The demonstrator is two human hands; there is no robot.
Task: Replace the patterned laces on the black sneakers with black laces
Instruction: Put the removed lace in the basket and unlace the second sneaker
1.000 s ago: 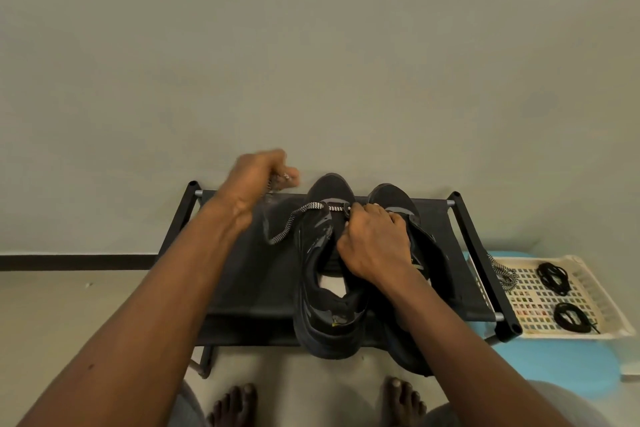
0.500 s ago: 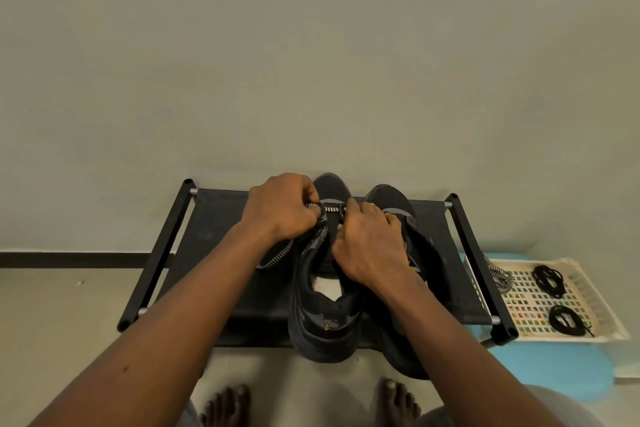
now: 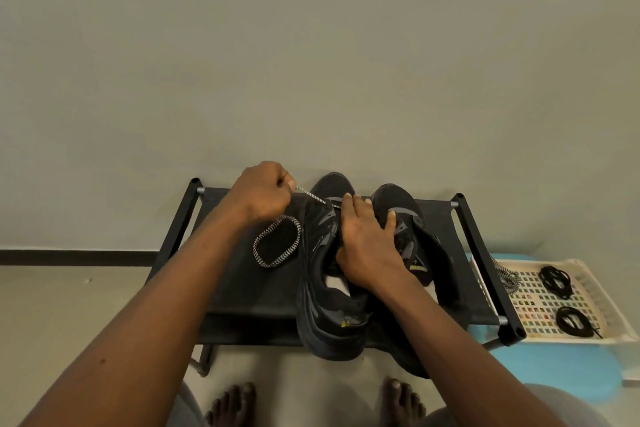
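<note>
The left hand [image 3: 259,192] is curled into a fist, pinching one end of the patterned lace [image 3: 277,243] and holding it taut to the left of the left sneaker [image 3: 325,315]. The slack of the lace lies in a loop on the black shoe rack [image 3: 242,288]. The right hand [image 3: 367,243] lies flat with fingers spread across the left sneaker's tongue and onto the right sneaker [image 3: 398,201] beside it. Far right, a white basket [image 3: 588,340] holds two coiled black laces [image 3: 556,282] and another patterned lace [image 3: 507,276].
</note>
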